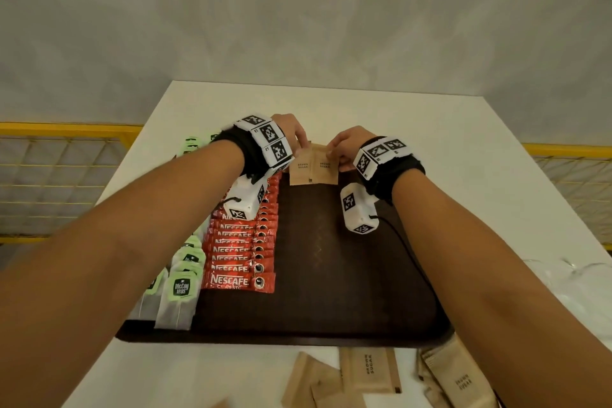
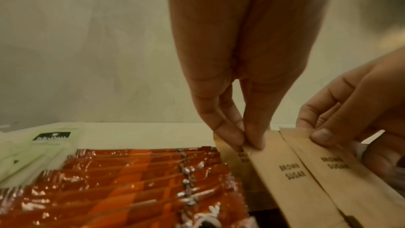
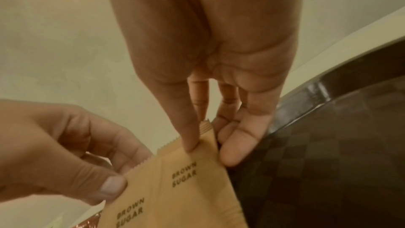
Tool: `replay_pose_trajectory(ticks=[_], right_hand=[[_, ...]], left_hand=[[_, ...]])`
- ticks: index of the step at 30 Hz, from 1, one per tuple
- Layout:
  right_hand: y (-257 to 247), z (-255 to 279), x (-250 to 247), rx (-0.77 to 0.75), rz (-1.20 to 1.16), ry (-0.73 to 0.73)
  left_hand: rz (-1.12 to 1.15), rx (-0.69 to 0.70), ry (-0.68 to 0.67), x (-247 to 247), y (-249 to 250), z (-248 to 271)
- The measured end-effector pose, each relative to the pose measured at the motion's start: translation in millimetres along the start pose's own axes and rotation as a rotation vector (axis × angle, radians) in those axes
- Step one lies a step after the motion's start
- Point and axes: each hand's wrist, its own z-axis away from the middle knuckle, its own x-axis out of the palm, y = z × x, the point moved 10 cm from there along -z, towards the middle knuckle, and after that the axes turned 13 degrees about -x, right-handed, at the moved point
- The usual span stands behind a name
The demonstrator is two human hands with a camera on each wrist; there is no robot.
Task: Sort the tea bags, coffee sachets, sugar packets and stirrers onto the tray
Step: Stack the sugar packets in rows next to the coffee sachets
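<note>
Pinching the far edges of two brown sugar packets [image 1: 314, 168], the left hand [image 1: 291, 132] and right hand [image 1: 347, 146] each keep a narrow fingertip grip, seemingly to square them side by side. They sit at the tray's [image 1: 331, 275] far end, right of the coffee sachets [image 1: 241, 252], starting a sugar column; more sugar packets [image 1: 367, 371] wait on the near worktop [image 1: 430, 129].

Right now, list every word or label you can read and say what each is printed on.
"NESCAFE": red coffee sachets in a row on the tray.
"McCoy Teas": green tea bag tag.
"BROWN SUGAR": sugar packets pinched by the left hand and right hand, also loose packets on the table.
Wrist markers: patterns only, tiny numbers unreadable.
</note>
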Motion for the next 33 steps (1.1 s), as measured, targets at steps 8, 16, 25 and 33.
replay_pose_trajectory(ticks=[8,16,25,33], right_hand=[[2,-9,-2,-0.015,0.111,0.046],[-1,-14,-1,-0.032,0.144,0.058],[-10,-13,-1,-0.08,0.289,0.071],[-26,21,-19,-0.156,0.231,0.089]], left_hand=[[-0.012,-0.013,0.088,0,-1,-10],[-0.057,-0.022,0.113,0,-5,-15],[-0.12,0.007,0.149,-3,1,-10],[0.071,0.057,0.214,-31,-4,41]])
